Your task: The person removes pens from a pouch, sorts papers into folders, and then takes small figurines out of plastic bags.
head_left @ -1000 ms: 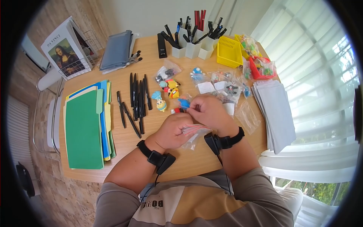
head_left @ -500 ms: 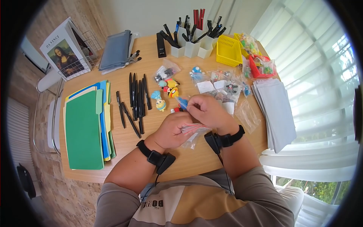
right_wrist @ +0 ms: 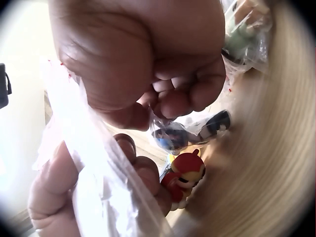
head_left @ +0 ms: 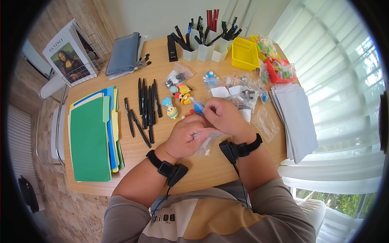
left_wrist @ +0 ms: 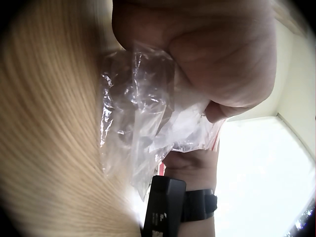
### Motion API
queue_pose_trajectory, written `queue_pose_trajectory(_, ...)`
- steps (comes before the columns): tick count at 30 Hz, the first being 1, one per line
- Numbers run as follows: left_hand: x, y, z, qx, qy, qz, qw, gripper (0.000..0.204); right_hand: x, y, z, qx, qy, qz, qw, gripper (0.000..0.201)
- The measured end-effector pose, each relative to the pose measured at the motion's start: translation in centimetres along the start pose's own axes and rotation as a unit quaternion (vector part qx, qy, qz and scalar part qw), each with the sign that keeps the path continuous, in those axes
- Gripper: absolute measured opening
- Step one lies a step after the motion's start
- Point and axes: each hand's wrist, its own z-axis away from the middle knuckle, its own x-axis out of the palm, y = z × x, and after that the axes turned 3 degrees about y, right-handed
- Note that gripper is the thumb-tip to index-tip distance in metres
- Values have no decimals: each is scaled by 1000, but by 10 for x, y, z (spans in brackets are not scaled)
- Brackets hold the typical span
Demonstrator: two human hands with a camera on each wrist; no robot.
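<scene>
My left hand (head_left: 184, 137) grips a sheaf of clear zip bags (head_left: 206, 133) with red seal lines, whose loose ends hang down close to the tabletop in the left wrist view. Close beside it, my right hand (head_left: 225, 115) pinches a small clear bag (right_wrist: 170, 136) between thumb and curled fingers. Inside that bag is a blue and dark figure (head_left: 198, 107), partly covered by the fingers. A red toy figure (right_wrist: 183, 175) stands by the left fingertips, mostly hidden in the head view. Yellow toy figures (head_left: 172, 112) lie farther left.
Bagged toys (head_left: 247, 95) and paper slips cover the table beyond my right hand. A flat bag (head_left: 265, 124) and white envelopes (head_left: 295, 125) lie right. Pens (head_left: 148, 105) and folders (head_left: 91, 137) occupy the left; pen holders (head_left: 206, 52) and yellow baskets (head_left: 245, 54) stand behind.
The blue bagged figure has tipped slightly up and away in my right hand's pinch. My left hand has edged forward, covering more of the red figure, still gripping the bags.
</scene>
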Motion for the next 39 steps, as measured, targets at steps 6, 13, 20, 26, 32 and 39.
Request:
queue_pose_trajectory(6,3,-1,-2,1,64,-46,997,12,-7,-9,3,-26,45,-75,996,8)
queue_pose_trajectory(13,3,-5,1,-22,32,-64,997,16,-7,-11,8,58,-85,-202,974,7)
queue_pose_trajectory(20,3,0,-3,-13,24,-58,998,14,-9,-10,5,159,-104,-273,943,12)
queue_pose_trajectory(26,4,3,-3,-28,9,-79,996,18,-6,-5,5,115,-119,-226,960,11)
queue_pose_trajectory(32,6,-1,-2,-20,3,-78,997,21,-7,-7,5,92,-119,-176,973,10)
queue_pose_trajectory(39,7,-8,2,-65,-11,-76,995,20,-10,-8,3,36,-130,-8,991,7)
